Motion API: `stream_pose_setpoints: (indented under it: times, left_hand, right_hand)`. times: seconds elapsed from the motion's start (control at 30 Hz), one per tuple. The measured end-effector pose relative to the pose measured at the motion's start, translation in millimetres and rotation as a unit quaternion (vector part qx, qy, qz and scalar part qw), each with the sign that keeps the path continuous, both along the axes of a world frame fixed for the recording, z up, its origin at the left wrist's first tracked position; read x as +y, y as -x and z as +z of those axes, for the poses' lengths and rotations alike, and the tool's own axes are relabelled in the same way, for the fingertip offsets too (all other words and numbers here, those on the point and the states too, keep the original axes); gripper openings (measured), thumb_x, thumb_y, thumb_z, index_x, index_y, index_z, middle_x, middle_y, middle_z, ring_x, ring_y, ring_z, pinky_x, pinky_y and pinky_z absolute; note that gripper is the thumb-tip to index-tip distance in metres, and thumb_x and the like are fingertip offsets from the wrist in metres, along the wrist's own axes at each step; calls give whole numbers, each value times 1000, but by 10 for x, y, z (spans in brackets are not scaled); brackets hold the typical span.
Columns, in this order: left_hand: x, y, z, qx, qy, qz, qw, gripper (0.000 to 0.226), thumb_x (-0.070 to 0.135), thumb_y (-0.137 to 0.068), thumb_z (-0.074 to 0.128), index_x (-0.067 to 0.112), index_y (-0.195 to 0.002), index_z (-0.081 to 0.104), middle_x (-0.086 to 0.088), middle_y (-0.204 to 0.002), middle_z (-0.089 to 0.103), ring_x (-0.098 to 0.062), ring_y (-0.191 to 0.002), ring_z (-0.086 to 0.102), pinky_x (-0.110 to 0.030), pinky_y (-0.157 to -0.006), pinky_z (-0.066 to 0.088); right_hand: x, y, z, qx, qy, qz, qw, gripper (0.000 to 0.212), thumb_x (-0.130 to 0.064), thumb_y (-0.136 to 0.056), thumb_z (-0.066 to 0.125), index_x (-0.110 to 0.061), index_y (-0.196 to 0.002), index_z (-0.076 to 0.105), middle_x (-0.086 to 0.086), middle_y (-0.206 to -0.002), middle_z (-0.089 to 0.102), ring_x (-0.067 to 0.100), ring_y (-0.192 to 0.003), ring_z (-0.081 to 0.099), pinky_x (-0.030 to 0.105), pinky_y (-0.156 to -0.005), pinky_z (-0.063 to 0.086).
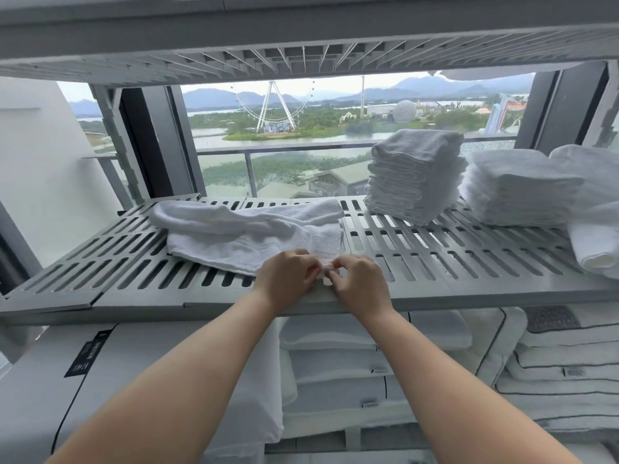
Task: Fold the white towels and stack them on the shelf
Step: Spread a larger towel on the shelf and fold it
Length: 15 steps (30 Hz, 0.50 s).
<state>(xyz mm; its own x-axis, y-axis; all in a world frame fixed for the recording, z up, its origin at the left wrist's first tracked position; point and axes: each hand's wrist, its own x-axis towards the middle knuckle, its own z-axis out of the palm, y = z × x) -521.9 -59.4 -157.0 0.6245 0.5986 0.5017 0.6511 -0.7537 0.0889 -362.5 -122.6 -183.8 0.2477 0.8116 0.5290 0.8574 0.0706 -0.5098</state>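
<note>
Grip: left hand [288, 279], right hand [360, 286] on towel [241, 236] corner; slatted shelf [435, 262], window [284, 145].

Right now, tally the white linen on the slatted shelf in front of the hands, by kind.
Loose towel, not yet folded: 1
Folded towel stacks: 2
Bulky white pile, cut off at the right edge: 1
Rolled towel: 1
Total: 5
</note>
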Motion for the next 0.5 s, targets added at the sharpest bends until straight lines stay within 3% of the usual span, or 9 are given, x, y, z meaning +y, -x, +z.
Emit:
stream_pose_setpoints:
  times: [0.17,0.33,0.5]
  left_hand:
    - [68,157,7,104,-55,62,991,31,44,-101,51,26,-106,75,8,-114,64,-19,-110,60,-35,-77,55]
    - [252,117,-20,89,-67,61,992,29,38,-104,46,20,-106,69,2,-112,65,-24,-107,62,-35,-76,52]
    - [630,346,-43,99,-83,32,991,22,37,-100,53,20,-106,66,3,-112,64,-20,-109,61,-35,-71,51]
  right_hand:
    - [50,65,8,19,-34,-32,999,11,-19,-91,62,-18,-98,70,1,-86,70,26,-98,57,31,-77,42]
    - [280,205,209,-234,61,-71,968,24,-14,-83,54,-23,-100,67,-1,-100,67,26,-106,56,40,-91,37]
    - [674,157,280,-255,92,-87,959,28,-2,-84,48,-17,-94,70,6,-93,72,28,-92,66,32,-77,48]
